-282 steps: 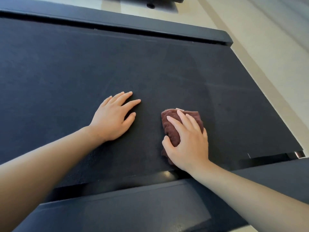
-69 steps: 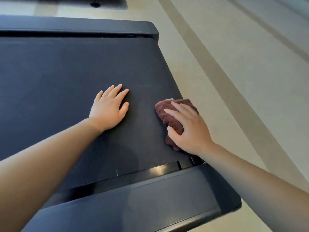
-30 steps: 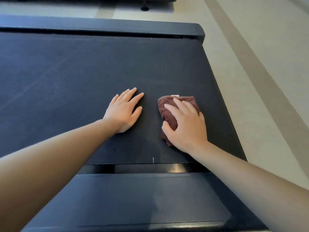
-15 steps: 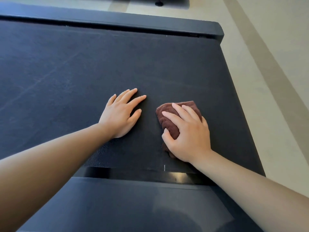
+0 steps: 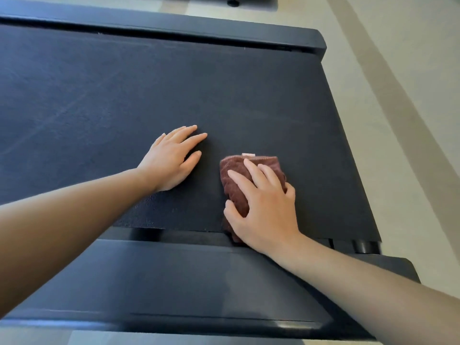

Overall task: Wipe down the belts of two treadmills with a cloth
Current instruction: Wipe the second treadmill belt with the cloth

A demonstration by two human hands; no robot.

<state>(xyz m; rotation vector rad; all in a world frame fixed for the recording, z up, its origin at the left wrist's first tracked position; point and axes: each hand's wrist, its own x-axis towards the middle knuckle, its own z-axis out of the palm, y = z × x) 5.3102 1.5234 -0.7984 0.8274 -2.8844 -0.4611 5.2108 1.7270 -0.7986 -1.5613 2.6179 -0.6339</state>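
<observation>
1. I am looking down on a dark treadmill belt (image 5: pixel 174 90) that fills most of the view; its surface is matte and finely grained, with faint pale streaks across the left half.
2. My left hand (image 5: pixel 171 160) lies palm down on the belt, fingers stretched out close together and the thumb apart, holding nothing.
3. My right hand (image 5: pixel 263 207) presses flat on a folded maroon cloth (image 5: pixel 236 185), fingers spread over its top and the thumb against its left edge.
4. The cloth sits on the belt's near right part, just beside the left hand but not touching it; its near end reaches the belt's near edge. A small pale tag (image 5: pixel 248 154) shows at its far edge.
5. A black side rail (image 5: pixel 174 282) runs along the near edge, smooth and slightly glossy, with a soft reflection.
6. A second black rail (image 5: pixel 199 28) borders the far edge, ending in a rounded corner at the right.
7. Beyond the belt's right end lies a pale beige floor (image 5: pixel 410 120), crossed by a darker diagonal band (image 5: pixel 398 100).
8. At the top, a dark foot of some other equipment (image 5: pixel 232 1) stands on the floor; I cannot tell what it belongs to.
</observation>
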